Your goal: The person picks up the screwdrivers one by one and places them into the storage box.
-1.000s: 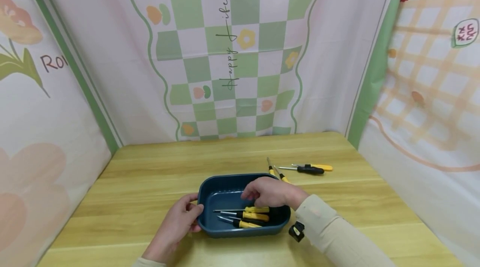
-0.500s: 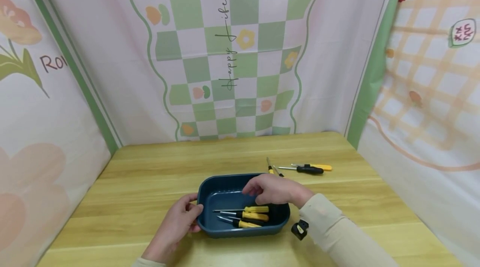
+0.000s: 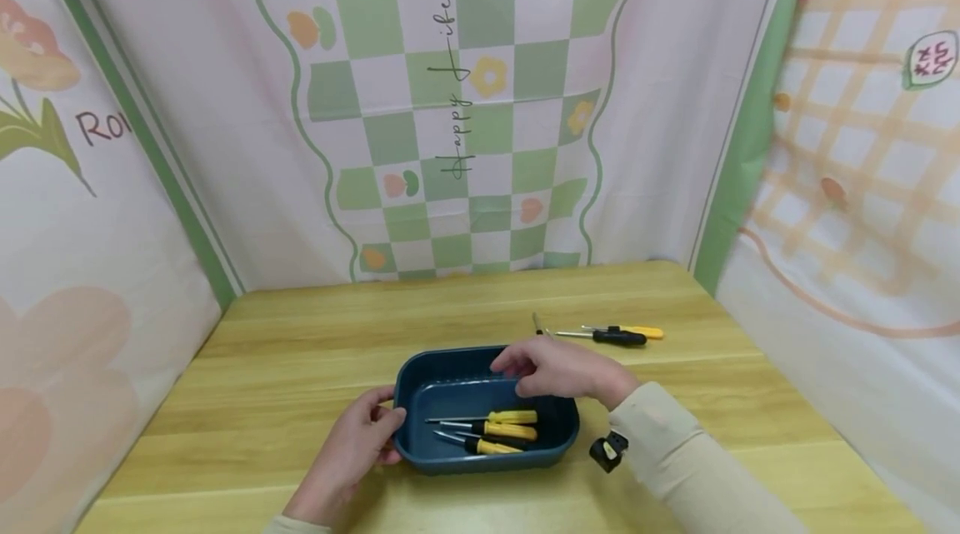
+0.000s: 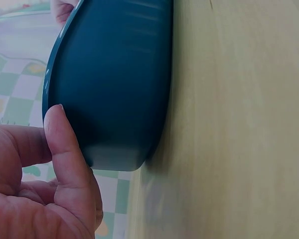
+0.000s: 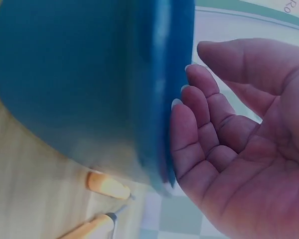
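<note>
My left hand [image 3: 360, 438] grips the left end of a dark blue box [image 3: 480, 467], thumb over the rim. In the left wrist view its fingers lie against the outside of that wall. Several screwdrivers [image 3: 510, 431] with yellow or black handles lie inside, shafts pointing left. My right hand [image 3: 573, 371] is over the box's far right rim, fingers loosely bent and holding nothing. The right wrist view shows its fingertips close by the rim; contact is hard to tell. Past this hand, two orange-yellow screwdriver handles [image 5: 108, 185] appear on the table, mostly hidden in the head view.
On the table [image 3: 300, 367], right of the box and further back, lie a black-handled screwdriver [image 3: 618, 338] and a yellow-handled one [image 3: 647, 332]. A patterned cloth [image 3: 465, 142] hangs along the back edge, with more cloth on both sides.
My right hand has shifted right and away from me, from over the box's inside to its far right rim, now covering more of the screwdrivers behind. The left hand and box stay put.
</note>
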Tool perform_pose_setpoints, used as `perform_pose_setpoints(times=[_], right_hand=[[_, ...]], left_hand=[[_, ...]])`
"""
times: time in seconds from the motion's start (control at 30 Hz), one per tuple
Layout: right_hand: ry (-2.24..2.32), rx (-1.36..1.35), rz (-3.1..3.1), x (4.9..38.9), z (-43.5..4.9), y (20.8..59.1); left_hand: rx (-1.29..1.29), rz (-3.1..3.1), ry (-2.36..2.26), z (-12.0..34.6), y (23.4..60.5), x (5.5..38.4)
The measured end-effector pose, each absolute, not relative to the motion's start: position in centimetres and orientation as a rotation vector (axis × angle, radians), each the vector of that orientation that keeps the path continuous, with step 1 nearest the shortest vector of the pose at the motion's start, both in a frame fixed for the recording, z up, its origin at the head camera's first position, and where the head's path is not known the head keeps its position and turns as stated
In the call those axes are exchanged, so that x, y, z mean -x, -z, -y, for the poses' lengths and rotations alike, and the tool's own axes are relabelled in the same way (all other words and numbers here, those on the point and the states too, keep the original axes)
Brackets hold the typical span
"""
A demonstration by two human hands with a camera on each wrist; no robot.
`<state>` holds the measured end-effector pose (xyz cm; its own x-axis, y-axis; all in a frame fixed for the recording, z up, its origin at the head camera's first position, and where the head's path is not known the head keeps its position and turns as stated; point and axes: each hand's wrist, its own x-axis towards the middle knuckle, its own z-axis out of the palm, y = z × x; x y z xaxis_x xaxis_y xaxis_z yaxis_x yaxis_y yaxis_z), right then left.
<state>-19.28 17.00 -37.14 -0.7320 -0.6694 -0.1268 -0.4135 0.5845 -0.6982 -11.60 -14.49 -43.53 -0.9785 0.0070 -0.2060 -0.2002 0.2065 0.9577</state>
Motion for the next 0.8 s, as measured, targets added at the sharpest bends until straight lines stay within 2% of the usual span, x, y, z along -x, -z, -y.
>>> perform_pose_setpoints(times=[0.8], right_hand=[[1.094, 0.724, -2.601, 19.2, -20.7, 36.1]], left_hand=[[0.198, -2.292, -1.861, 14.4, 43.3, 11.4]])
